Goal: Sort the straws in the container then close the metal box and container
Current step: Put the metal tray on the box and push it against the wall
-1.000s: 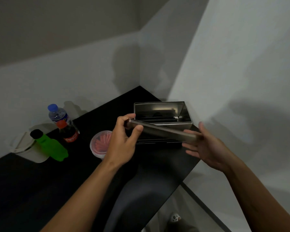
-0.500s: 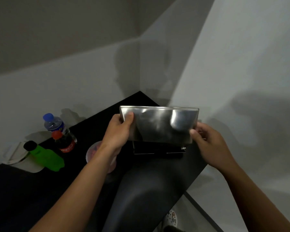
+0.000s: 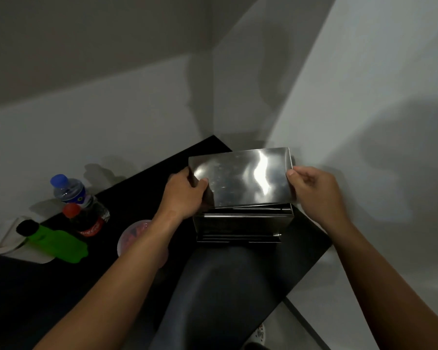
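On the black table (image 3: 301, 251), the round plastic container (image 3: 133, 234) of red straws sits uncovered behind the left forearm. Beyond it, the left hand (image 3: 185, 194) and right hand (image 3: 311, 188) pinch the ends of the metal lid (image 3: 240, 180), tilted over the metal box (image 3: 243, 222). Bottles stand far left.

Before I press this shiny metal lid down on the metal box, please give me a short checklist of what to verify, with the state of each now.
1. Both hands hold the shiny metal lid: ok, left hand and right hand at its ends.
2. Lid seated on the metal box: not ok, front edge raised.
3. Fingers clear of the seam: cannot tell.
4. Box inside clear: cannot tell, lid covers it.
5. Round plastic container of red straws closed: cannot tell, forearm covers it.
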`<state>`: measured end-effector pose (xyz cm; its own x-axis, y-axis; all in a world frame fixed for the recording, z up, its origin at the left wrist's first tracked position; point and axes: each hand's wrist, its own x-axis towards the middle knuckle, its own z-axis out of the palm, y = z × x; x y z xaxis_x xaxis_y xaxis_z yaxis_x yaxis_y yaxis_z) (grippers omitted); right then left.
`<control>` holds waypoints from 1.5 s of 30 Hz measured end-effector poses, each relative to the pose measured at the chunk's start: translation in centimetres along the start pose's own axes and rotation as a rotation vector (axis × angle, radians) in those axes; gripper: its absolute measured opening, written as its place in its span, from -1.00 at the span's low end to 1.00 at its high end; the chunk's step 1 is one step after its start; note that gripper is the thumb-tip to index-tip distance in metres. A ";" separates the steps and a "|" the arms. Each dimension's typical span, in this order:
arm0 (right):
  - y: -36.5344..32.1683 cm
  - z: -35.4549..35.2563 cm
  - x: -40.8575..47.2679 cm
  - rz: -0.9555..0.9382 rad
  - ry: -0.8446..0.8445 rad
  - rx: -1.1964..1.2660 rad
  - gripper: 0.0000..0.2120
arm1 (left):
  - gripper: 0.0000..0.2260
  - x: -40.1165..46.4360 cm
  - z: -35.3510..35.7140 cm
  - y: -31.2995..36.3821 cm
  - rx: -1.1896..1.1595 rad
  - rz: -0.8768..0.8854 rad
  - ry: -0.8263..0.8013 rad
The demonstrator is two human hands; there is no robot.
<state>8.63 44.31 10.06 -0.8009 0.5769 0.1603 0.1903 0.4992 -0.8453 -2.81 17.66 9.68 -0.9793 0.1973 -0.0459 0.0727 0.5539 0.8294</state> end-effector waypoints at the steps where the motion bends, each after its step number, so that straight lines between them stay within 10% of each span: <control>1: 0.4 0.2 0.6 -0.006 -0.013 -0.024 -0.62 | -0.70 0.3 0.2 -0.1 0.019 -0.008 0.006; 12: 3.4 3.0 2.6 0.046 -0.142 -0.060 -0.76 | -0.58 2.5 2.0 -1.5 0.152 -0.103 -0.067; 35: 2.8 4.5 4.9 -0.088 -0.415 -0.245 -0.36 | -0.62 1.4 3.7 -3.2 0.134 0.013 -0.007; 45: 3.1 4.7 5.5 -0.094 -0.461 -0.297 -0.29 | -0.29 2.0 3.9 -3.3 0.314 0.168 -0.178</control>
<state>2.13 46.03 5.98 -0.9750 0.2116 -0.0679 0.2044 0.7341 -0.6475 -4.29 19.40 4.70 -0.9026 0.4283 -0.0430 0.3105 0.7171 0.6240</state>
